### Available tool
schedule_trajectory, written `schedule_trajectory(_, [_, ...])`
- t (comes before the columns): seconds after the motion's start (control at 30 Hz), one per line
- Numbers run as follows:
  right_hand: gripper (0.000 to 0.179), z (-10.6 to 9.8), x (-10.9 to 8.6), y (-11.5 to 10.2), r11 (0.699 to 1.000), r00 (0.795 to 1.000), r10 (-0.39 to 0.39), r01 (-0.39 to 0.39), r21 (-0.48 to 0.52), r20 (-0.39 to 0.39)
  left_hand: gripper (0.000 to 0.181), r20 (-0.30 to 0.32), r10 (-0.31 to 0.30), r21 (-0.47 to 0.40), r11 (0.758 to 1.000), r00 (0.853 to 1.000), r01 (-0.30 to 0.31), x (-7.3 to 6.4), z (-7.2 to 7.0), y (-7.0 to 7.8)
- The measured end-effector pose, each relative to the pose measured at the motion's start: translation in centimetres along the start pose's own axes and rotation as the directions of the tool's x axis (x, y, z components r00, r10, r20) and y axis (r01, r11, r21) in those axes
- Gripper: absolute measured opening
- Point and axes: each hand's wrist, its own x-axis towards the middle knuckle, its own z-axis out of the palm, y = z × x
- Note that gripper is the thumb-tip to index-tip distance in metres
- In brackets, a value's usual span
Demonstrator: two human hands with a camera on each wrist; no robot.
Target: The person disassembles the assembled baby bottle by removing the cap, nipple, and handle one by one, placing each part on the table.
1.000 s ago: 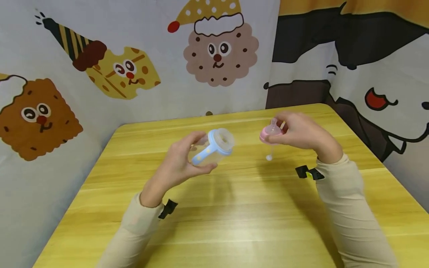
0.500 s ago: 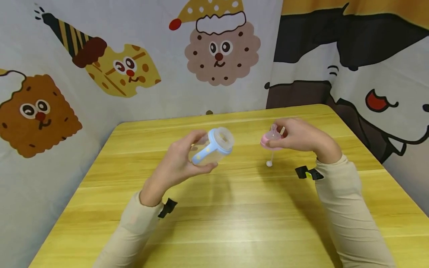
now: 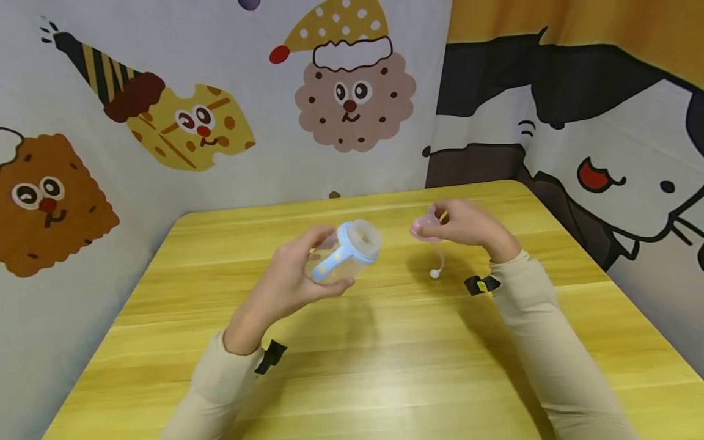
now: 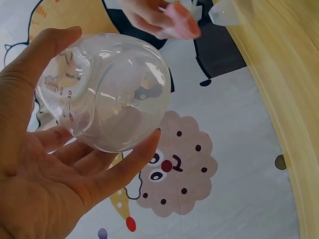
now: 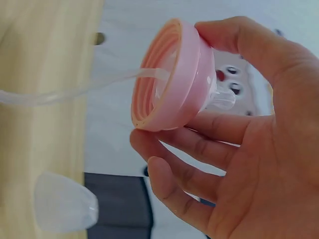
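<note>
My left hand (image 3: 280, 278) grips a clear baby bottle (image 4: 114, 94) above the table, fingers and thumb round its body. The bottle is tilted, its open mouth toward the right. A pale blue handle (image 3: 332, 264) with yellow dots runs down its side. To the right, my right hand (image 3: 462, 223) holds a pink bottle collar (image 5: 174, 84) by its edge, between thumb and fingers. A clear teat (image 5: 222, 99) rises from the collar. Below it hangs a thin straw (image 5: 109, 82), ending in a white ball (image 3: 435, 273). Bottle and collar are apart.
A translucent white cap (image 5: 65, 204) stands on the wooden table (image 3: 385, 379), near its far edge. The right hand hides it in the head view. Behind the table hangs a cloth (image 3: 220, 36) printed with cartoon figures.
My right hand has moved a little left with the collar, closer to the bottle. The straw hung straight and now bends. My left hand keeps its hold. The head view has shifted slightly.
</note>
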Motion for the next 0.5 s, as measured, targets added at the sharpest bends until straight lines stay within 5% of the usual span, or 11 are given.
schedule_trajectory(0.3, [0.038, 1.6, 5.6, 2.0, 0.998, 0.992, 0.056, -0.058, 0.016, 0.112, 0.072, -0.008, -0.024, 0.0, 1.0, 1.0, 0.024, 0.0, -0.6, 0.0])
schedule_trajectory(0.5, [0.037, 3.2, 7.5, 3.3, 0.991, 0.978, 0.131, -0.135, 0.013, 0.163, 0.071, 0.006, -0.039, -0.014, 0.999, 0.999, 0.039, -0.1, -0.5, -0.2])
